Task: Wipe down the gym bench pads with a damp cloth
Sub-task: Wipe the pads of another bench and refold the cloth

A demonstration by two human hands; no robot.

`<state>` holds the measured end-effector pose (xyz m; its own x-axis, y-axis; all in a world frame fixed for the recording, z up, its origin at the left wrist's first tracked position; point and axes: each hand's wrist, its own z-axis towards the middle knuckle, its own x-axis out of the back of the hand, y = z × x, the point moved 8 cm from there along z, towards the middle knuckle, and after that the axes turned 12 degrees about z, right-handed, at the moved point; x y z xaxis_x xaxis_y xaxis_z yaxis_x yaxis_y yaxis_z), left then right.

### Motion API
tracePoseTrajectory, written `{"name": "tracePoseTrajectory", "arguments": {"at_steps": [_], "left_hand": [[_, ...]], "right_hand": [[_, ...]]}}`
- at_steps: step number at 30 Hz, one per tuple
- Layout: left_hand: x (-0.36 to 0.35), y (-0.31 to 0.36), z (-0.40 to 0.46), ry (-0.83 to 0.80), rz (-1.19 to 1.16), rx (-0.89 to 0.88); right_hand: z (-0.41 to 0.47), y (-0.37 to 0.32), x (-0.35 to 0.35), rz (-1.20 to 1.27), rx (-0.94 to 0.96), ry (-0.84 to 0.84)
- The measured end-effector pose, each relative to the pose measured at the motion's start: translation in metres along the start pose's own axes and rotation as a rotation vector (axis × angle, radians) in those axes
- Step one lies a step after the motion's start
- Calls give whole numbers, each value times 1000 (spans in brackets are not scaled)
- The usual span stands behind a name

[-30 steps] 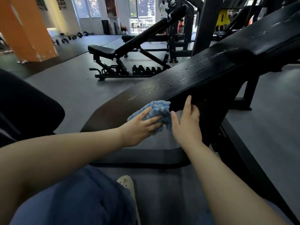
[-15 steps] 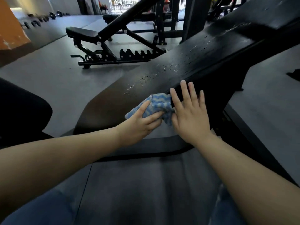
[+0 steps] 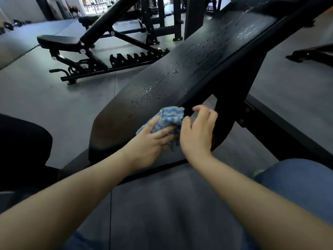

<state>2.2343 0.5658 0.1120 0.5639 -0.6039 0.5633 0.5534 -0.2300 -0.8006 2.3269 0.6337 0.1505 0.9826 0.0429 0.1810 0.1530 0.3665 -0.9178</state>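
Observation:
A long black inclined bench pad (image 3: 189, 69) runs from the lower middle up to the top right, speckled with water drops. A blue and white wavy-striped cloth (image 3: 170, 117) lies bunched against the pad's near side edge. My left hand (image 3: 150, 143) presses flat on the cloth, fingers straight. My right hand (image 3: 198, 130) is just right of the cloth with fingers curled; its fingertips touch the cloth's right edge, and whether they pinch it is hard to see.
The bench's black steel frame (image 3: 270, 134) slopes down to the right under the pad. A second adjustable bench (image 3: 86, 51) stands on the grey floor behind. A dark rounded pad (image 3: 21, 145) sits at the left. Dumbbells (image 3: 10, 24) line the far left wall.
My right hand, flat against the pad's side half a second ago, has lifted and curled its fingers by the cloth. The left hand stays on the cloth. The view has tilted down.

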Motion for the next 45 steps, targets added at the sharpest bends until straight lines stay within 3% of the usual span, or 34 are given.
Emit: {"name": "tracePoseTrajectory", "arguments": {"at_steps": [2,4,10,13,16,20,23,29,34,40,45], "left_hand": [[4,-6,-10,40,-92,33],[3,-13,-19,63,-205,94],[12,-38,-24,84,-536,249],[10,-51,-35,35,-722,367],[0,-65,-48,-47,-886,513],[-29,-75,-71,-254,-984,637],[-45,-74,-88,-404,-952,631],[-48,-69,-104,-481,-897,595],[-64,-70,-128,-660,-872,627],[-72,-71,-134,-632,-919,657],[-71,-76,-132,-543,-978,707]], "right_hand": [[-29,20,-19,193,-293,-5],[-54,32,-35,352,-452,34],[-74,28,-71,469,-495,149],[-73,28,-84,360,-533,150],[-73,30,-93,322,-590,163],[-63,24,-102,564,-614,295],[-50,29,-100,552,-663,350],[-57,30,-102,497,-576,493],[-73,31,-120,480,-581,491],[-112,43,-160,578,-655,338],[-107,43,-161,664,-665,360]]}}
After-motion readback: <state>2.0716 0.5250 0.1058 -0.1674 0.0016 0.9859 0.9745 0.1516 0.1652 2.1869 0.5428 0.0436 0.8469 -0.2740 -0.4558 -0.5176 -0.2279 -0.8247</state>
